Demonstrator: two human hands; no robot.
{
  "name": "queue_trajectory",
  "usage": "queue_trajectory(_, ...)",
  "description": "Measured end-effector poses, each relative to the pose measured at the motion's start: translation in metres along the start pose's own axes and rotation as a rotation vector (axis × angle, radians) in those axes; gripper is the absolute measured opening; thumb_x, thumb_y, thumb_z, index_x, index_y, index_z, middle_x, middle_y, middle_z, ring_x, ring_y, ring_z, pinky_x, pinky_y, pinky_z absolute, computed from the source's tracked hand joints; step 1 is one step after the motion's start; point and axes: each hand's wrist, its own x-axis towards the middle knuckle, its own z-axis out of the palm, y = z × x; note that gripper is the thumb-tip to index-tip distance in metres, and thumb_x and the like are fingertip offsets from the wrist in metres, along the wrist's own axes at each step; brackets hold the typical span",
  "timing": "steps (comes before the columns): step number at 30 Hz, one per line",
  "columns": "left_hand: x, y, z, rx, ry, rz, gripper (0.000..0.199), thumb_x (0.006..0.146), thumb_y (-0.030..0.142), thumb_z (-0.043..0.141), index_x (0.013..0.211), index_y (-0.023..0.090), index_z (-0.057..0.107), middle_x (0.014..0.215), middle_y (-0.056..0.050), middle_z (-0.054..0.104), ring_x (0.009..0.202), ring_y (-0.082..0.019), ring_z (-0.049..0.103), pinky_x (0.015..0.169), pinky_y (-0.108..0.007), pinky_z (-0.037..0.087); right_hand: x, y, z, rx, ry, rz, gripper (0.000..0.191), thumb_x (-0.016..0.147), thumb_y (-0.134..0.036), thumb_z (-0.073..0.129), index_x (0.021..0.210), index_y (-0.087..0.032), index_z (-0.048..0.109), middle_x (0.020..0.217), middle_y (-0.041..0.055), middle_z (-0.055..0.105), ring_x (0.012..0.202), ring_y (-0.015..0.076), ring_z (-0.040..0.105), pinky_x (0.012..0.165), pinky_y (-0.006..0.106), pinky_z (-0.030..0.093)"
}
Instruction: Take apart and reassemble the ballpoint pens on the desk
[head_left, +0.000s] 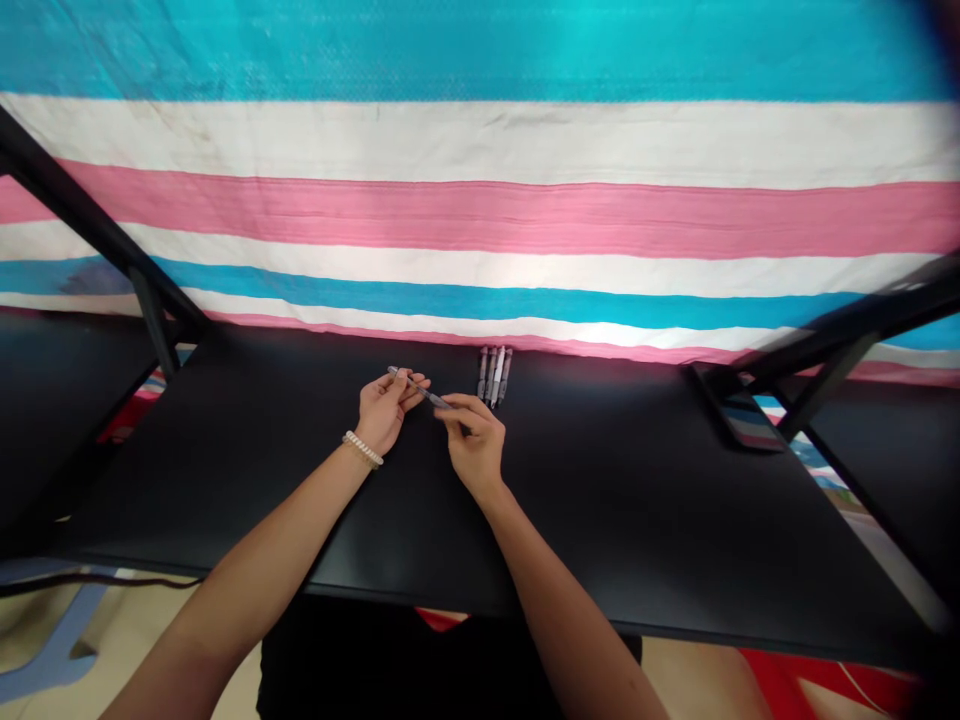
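A slim grey pen [421, 389] is held slantwise above the black table between my two hands. My left hand [382, 410], with a pale beaded bracelet [363, 449] at the wrist, pinches its upper left end between thumb and fingers. At the lower right end, the fingertips of my right hand [477, 440] are closed on the same pen. Just beyond my right hand, several similar pens [495, 375] lie side by side near the table's back edge; one looks whiter than the others.
The black table [637, 530] spreads out under my arms. Behind it hangs a striped blue, white and pink sheet [480, 220]. Black slanted frame bars [97, 220] stand at both sides. A dark flat phone-like slab [735, 410] lies at the right by the frame.
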Motion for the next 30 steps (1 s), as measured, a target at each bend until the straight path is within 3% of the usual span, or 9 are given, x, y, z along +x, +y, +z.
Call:
queue_trajectory(3,0.0,0.0,0.0,-0.012,-0.002,0.003,0.025,0.078,0.032,0.078,0.085,0.011,0.066,0.086,-0.009,0.074,0.083,-0.018,0.073,0.083,-0.033,0.056,0.001,-0.003,-0.002,-0.022,0.006,-0.052,0.018,0.088,-0.028,0.062,0.1,-0.025,0.075,0.109,0.0075,0.07,0.098,0.0208,0.068,0.088,0.038,0.058)
queue_trajectory(7,0.0,0.0,0.0,0.0,0.003,0.004,0.023,0.079,0.031,0.077,0.086,0.012,0.066,0.087,-0.008,0.074,0.083,-0.017,0.073,0.084,-0.034,0.056,-0.004,0.002,0.004,0.075,-0.024,0.117,0.038,0.091,-0.037,0.059,0.126,-0.02,0.062,0.097,0.0075,0.071,0.081,0.0179,0.071,0.071,0.032,0.061)
queue_trajectory(11,-0.001,0.0,0.001,0.004,-0.002,-0.001,0.024,0.079,0.032,0.077,0.084,0.012,0.065,0.086,-0.008,0.074,0.084,-0.018,0.073,0.086,-0.036,0.056,-0.005,0.005,0.006,0.095,-0.018,0.178,0.03,0.095,-0.04,0.053,0.108,-0.018,0.068,0.084,0.0062,0.071,0.065,0.016,0.069,0.059,0.03,0.059)
queue_trajectory(14,0.0,0.0,0.0,0.0,-0.001,0.002,0.024,0.079,0.032,0.077,0.085,0.012,0.065,0.087,-0.009,0.074,0.084,-0.018,0.073,0.086,-0.035,0.056,-0.002,0.001,0.003,0.02,0.007,0.029,0.016,0.09,-0.032,0.059,0.091,-0.022,0.072,0.096,0.0074,0.07,0.086,0.0197,0.07,0.077,0.035,0.061)
queue_trajectory(17,0.0,0.0,0.0,-0.001,0.004,0.001,0.022,0.08,0.031,0.076,0.086,0.012,0.066,0.087,-0.009,0.074,0.083,-0.017,0.073,0.084,-0.033,0.056,-0.001,-0.001,0.002,0.036,0.002,-0.006,0.022,0.084,-0.03,0.067,0.105,-0.024,0.07,0.114,0.0086,0.067,0.102,0.0216,0.068,0.09,0.038,0.058)
queue_trajectory(19,0.0,0.0,0.001,-0.004,0.008,-0.002,0.021,0.08,0.03,0.076,0.085,0.012,0.065,0.086,-0.008,0.074,0.082,-0.018,0.073,0.083,-0.033,0.056,-0.002,0.002,0.005,0.093,-0.032,0.094,0.033,0.086,-0.035,0.066,0.116,-0.021,0.065,0.106,0.009,0.069,0.087,0.0191,0.07,0.078,0.035,0.061)
queue_trajectory(22,-0.001,0.0,0.001,-0.014,0.006,0.001,0.021,0.08,0.029,0.076,0.084,0.012,0.065,0.086,-0.009,0.074,0.082,-0.018,0.073,0.083,-0.033,0.057,-0.005,0.004,0.008,0.121,-0.065,0.194,0.031,0.092,-0.041,0.057,0.111,-0.018,0.067,0.086,0.0064,0.07,0.064,0.015,0.067,0.06,0.029,0.058)
queue_trajectory(30,0.011,0.009,-0.006,-0.106,0.188,0.133,0.021,0.082,0.032,0.074,0.081,0.013,0.065,0.084,-0.007,0.074,0.084,-0.017,0.073,0.081,-0.028,0.057,0.003,-0.008,-0.006,0.204,0.078,0.248,0.028,0.089,-0.042,0.058,0.092,-0.017,0.069,0.063,0.0008,0.063,0.048,0.0112,0.054,0.047,0.025,0.046)
